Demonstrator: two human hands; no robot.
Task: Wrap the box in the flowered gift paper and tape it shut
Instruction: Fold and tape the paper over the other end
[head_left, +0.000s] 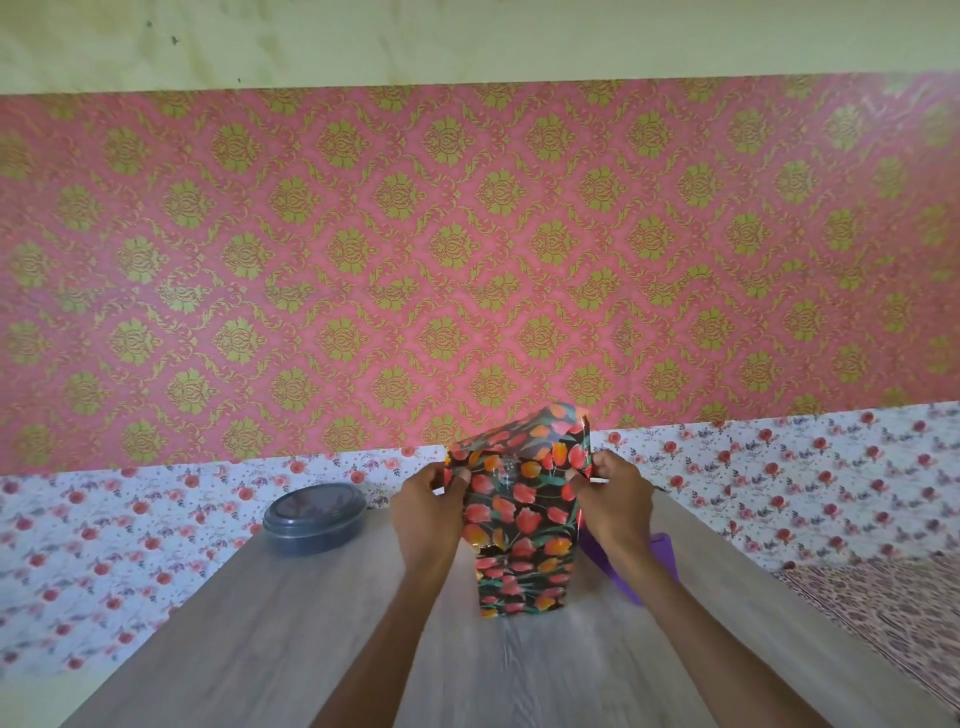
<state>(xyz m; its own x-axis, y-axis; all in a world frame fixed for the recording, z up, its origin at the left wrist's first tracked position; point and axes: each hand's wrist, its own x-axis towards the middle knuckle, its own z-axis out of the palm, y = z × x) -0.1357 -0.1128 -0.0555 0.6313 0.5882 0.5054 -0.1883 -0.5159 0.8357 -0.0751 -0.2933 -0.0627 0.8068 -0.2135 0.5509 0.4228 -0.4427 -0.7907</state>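
Flowered paper (540, 441) at an upright box's (519, 577) open top is being pinched by the left hand (426, 512) and right hand (615, 512), likely for folding.

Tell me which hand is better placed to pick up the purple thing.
Right hand, probably: the purple object lies just beside its wrist, while the left hand pinches the wrapped box on the other side.

No legible text or labels anywhere.
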